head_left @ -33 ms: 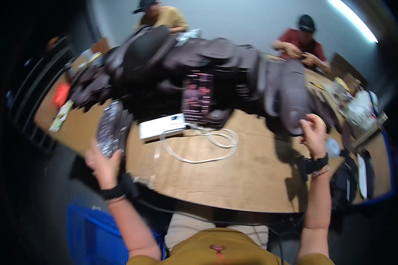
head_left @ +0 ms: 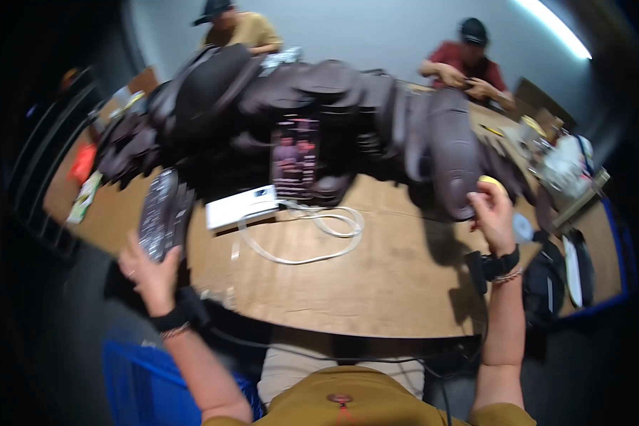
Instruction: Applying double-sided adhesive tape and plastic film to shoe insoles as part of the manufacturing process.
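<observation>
My left hand [head_left: 150, 273] is at the near end of a clear-wrapped bundle of dark brown shoe soles [head_left: 160, 213], thumb and fingers spread on either side of it. With my right hand [head_left: 495, 219] I pinch the near edge of a long dark brown shoe sole [head_left: 453, 160], which leans at the right end of a big heap. That heap of brown soles [head_left: 326, 85] runs across the middle of the table, stacked in overlapping rows. Blur makes the exact contact of my fingers hard to see.
A white box [head_left: 241, 208] with a looped white cable [head_left: 298, 261] lies before me, beside a lit phone-like screen [head_left: 296, 157]. Two people sit across the wooden table [head_left: 348, 298]. A clear plastic bag [head_left: 566, 163] stands right; a blue crate [head_left: 145, 383] is below left.
The whole view shifts slightly left as my head moves. My left hand sits a little lower on the wrapped bundle; my right hand stays at the sole's edge.
</observation>
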`<action>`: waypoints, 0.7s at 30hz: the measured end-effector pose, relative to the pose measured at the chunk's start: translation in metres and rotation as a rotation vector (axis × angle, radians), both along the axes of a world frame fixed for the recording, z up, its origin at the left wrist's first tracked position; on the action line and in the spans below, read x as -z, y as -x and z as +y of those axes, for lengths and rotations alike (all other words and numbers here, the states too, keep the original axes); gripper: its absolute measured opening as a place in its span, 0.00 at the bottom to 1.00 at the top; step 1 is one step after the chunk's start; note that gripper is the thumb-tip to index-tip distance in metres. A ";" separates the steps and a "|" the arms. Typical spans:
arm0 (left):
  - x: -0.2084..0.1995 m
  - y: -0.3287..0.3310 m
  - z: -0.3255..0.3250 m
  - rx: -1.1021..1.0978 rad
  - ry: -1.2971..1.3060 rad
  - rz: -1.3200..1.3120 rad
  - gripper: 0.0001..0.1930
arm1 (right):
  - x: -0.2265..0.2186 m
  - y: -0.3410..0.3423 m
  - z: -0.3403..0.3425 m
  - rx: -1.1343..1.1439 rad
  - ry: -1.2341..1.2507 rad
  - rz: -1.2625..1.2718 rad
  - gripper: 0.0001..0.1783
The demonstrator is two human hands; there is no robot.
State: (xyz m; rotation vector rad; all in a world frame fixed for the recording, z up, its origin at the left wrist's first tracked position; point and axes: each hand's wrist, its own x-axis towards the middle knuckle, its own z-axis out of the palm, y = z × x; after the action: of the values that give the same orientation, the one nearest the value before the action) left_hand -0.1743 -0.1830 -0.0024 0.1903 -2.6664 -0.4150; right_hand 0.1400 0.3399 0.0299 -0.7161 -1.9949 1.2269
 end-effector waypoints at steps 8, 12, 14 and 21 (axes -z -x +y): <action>-0.006 -0.074 0.065 0.729 -0.207 0.257 0.38 | 0.007 -0.071 -0.039 -0.494 0.181 -0.465 0.10; -0.022 -0.131 0.123 1.063 -0.261 0.006 0.30 | 0.020 -0.067 -0.027 -0.075 -0.376 -0.279 0.13; -0.040 -0.154 0.145 1.129 -0.253 -0.202 0.27 | 0.019 -0.058 -0.004 0.174 -0.509 -0.217 0.21; -0.090 -0.244 0.133 1.935 -0.572 0.220 0.15 | 0.041 -0.020 0.058 0.356 -0.920 -0.293 0.48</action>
State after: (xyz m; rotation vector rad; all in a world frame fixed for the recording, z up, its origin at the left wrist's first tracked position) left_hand 0.0700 -0.0501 0.0879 -2.1274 -1.5326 -1.4817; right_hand 0.1601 0.3977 -0.0110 -0.7291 -2.2247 -0.0593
